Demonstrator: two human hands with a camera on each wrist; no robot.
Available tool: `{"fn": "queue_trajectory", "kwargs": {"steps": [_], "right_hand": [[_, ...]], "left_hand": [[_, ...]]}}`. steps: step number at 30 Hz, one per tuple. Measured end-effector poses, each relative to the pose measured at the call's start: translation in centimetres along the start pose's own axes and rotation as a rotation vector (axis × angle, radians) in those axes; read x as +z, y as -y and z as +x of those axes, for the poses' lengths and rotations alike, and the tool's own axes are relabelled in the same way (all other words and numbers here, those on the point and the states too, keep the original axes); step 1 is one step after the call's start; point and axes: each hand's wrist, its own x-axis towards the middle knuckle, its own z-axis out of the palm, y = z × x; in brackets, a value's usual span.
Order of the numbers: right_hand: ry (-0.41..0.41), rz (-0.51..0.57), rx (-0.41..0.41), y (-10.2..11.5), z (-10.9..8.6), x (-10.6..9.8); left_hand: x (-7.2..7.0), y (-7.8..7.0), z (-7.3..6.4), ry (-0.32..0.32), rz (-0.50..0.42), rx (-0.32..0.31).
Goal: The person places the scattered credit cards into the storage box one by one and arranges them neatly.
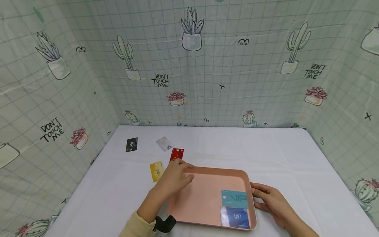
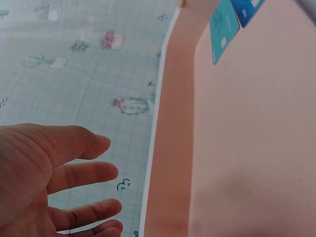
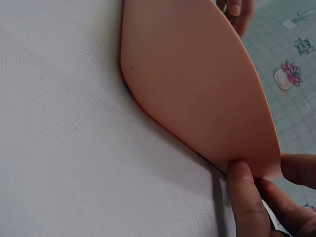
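A shallow pink tray (image 1: pixel 204 194) lies near the front of the white table. Inside it, at the right end, are a teal VIP card (image 1: pixel 229 198) and a blue VIP card (image 1: pixel 231 218), one above the other. My left hand (image 1: pixel 176 176) hovers over the tray's far left corner, holding nothing, thumb apart from the fingers. Its fingertips overlap the lower part of a red card (image 1: pixel 177 153) in the head view. On the tray's right side, my right hand (image 1: pixel 270 200) touches the outer wall with its fingertips; the right wrist view shows the fingers (image 3: pixel 245 197) against that wall.
Left of the tray lies a yellow card (image 1: pixel 156 171). Farther back are a silver card (image 1: pixel 164 144) and a black card (image 1: pixel 131 144). A cloth (image 1: pixel 192 72) printed with cacti hangs behind the table and along both sides.
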Motion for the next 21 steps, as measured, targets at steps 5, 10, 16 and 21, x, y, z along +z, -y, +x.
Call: {"fn": "queue_trajectory", "kwargs": {"steps": [5,10,16,21], "right_hand": [[0.003,0.002,-0.006,0.0,-0.1,-0.1],[0.01,0.005,-0.006,0.1,-0.3,0.0],[0.012,0.004,-0.007,0.1,-0.2,0.0],[0.006,0.0,0.0,0.0,-0.2,0.0]], "left_hand": [[-0.2,0.3,-0.1,-0.021,0.008,-0.033],[-0.1,0.8,-0.2,-0.03,0.0,-0.044],[0.0,1.6,-0.3,-0.032,-0.008,-0.061],[-0.3,2.1,-0.4,-0.041,-0.003,-0.066]]}}
